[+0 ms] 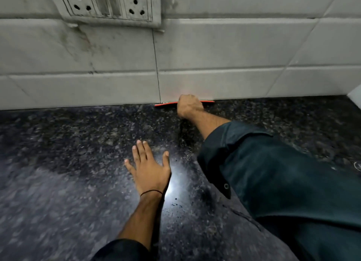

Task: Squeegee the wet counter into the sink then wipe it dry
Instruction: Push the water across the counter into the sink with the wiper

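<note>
A dark speckled granite counter (78, 163) fills the lower half of the view and shines where light hits it. My right hand (188, 105) is stretched to the back of the counter, closed around a red squeegee (166, 105). The squeegee's blade lies along the foot of the tiled wall, and only its two red ends show on either side of my fist. My left hand (149, 168) rests flat on the counter nearer to me, fingers spread, holding nothing. The sink is out of view.
A white tiled wall (234, 56) rises behind the counter, with a grimy socket and switch plate (111, 5) at the upper left. A white object's corner (355, 95) shows at the right edge, and a curved glassy rim (357, 166) lower down.
</note>
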